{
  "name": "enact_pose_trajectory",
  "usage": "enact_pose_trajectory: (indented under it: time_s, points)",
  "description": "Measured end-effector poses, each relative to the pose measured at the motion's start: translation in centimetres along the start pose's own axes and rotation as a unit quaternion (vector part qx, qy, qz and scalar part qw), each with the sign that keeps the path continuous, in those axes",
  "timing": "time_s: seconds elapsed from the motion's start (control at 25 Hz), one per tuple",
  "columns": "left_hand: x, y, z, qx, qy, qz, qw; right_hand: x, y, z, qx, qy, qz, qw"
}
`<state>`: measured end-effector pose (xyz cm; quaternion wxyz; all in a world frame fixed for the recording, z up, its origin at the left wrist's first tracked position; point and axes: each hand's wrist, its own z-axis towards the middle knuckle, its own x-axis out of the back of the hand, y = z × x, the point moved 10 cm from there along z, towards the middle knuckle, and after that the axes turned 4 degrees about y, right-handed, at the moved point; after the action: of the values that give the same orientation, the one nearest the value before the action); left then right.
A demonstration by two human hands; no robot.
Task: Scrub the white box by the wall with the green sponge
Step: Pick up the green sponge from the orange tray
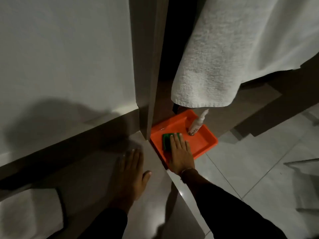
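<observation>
The white box (89,178) stands against the wall (60,57), and its flat top fills the lower left in shadow. My left hand (131,173) lies flat on that top, fingers spread, holding nothing. The green sponge (166,141) sits in an orange tray (207,144) on the floor just past the box's right edge. My right hand (181,152) reaches over that edge and covers the sponge's right half, fingers together and laid over it. The thumb is hidden.
A white squeeze bottle (195,126) stands in the tray's far corner. A white towel (224,66) hangs above the tray. A brown door frame (148,83) rises beside the tray. A folded white cloth (29,213) lies on the box. Pale floor tiles (259,169) spread to the right.
</observation>
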<state>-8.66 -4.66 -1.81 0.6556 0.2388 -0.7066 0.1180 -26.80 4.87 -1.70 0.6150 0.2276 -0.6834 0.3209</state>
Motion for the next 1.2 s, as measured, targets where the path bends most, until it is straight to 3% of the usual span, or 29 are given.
enact_pose_trajectory:
  time_s: [0.24, 0.44, 0.76, 0.96, 1.2]
  points:
    - [-3.8, -1.7, 1.7, 0.022, 0.013, -0.005, 1.0, -5.1, 0.7, 4.7, 0.042, -0.062, -0.025, 0.997]
    - [-4.1, -1.9, 1.8, 0.021, 0.01, -0.005, 1.0, -6.7, 1.4, 5.4, 0.022, -0.042, -0.018, 0.999]
    - [-1.3, -1.5, -0.4, 0.039, -0.021, -0.034, 0.998, -2.6, 0.4, 2.9, 0.016, -0.03, 0.007, 0.999]
    - [8.4, -1.8, -8.1, 0.039, 0.087, -0.031, 0.995, 4.1, -3.7, -3.2, 0.053, 0.025, 0.051, 0.997]
    - [11.3, -10.9, -19.5, 0.197, 0.158, -0.175, 0.952, 8.9, -14.5, -11.4, 0.087, 0.042, 0.101, 0.99]
